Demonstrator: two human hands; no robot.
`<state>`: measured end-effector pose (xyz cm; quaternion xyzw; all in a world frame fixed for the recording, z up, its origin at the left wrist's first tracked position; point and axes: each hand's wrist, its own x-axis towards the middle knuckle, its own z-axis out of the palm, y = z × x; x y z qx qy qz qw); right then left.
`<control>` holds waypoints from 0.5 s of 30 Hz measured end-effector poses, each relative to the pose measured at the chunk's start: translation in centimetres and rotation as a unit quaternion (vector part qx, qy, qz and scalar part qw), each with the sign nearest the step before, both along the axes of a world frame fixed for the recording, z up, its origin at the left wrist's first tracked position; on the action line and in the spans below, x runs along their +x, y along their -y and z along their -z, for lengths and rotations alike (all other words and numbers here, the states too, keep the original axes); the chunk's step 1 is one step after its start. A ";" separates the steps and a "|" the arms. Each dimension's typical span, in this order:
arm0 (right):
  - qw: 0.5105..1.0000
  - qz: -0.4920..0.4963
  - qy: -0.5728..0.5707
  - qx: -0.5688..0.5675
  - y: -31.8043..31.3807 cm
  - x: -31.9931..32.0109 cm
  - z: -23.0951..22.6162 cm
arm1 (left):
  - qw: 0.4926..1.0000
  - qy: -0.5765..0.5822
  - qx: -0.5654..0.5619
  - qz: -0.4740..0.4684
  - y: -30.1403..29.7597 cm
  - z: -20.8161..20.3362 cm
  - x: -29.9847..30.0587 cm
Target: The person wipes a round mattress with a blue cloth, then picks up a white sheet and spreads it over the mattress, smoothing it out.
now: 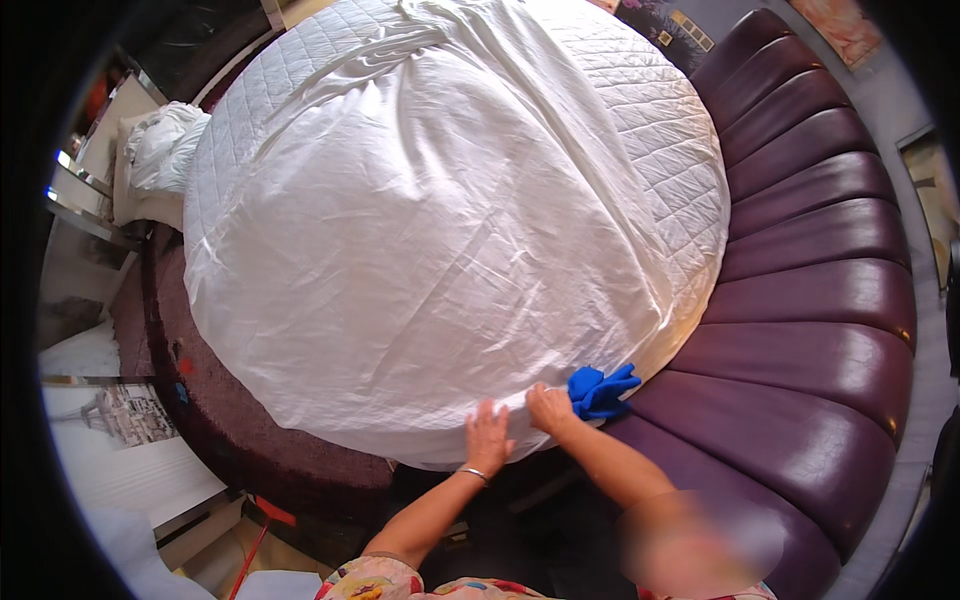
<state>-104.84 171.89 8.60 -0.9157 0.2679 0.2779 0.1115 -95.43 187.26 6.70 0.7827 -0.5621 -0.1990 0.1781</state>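
A white sheet (400, 260) lies spread over the round bed, its surface creased and its far part bunched into folds. My left hand (488, 440), with a bracelet at the wrist, rests flat on the sheet near the bed's front edge, fingers spread. Just to its right, my right hand (548, 407) has its fingers curled closed on the sheet's edge. A crumpled blue cloth (600, 392) lies on the bed right beside that hand. Quilted white mattress cover (650, 110) shows beyond the sheet at the far right.
A dark purple padded headboard (800, 290) curves round the bed's right side. At the far left, white bedding (168, 150) is heaped on a seat. Purple carpet (225, 365) borders the bed, and a red-handled tool (262, 525) stands at lower left.
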 end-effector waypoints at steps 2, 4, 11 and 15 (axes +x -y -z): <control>0.998 0.019 0.067 -0.003 -3.1 2.5 2.1 | 0.996 0.093 -0.001 -0.006 -2.0 2.3 3.7; 0.994 0.035 0.106 -0.019 -5.2 4.2 3.5 | 0.988 0.152 -0.018 0.000 -3.4 4.7 6.5; 0.990 0.090 0.112 0.004 -6.1 4.9 5.3 | 0.997 -0.010 -0.028 0.066 -3.9 4.1 10.7; 0.993 0.100 0.063 0.000 -10.5 0.4 5.6 | 0.978 -0.150 0.007 0.144 -7.3 4.4 9.4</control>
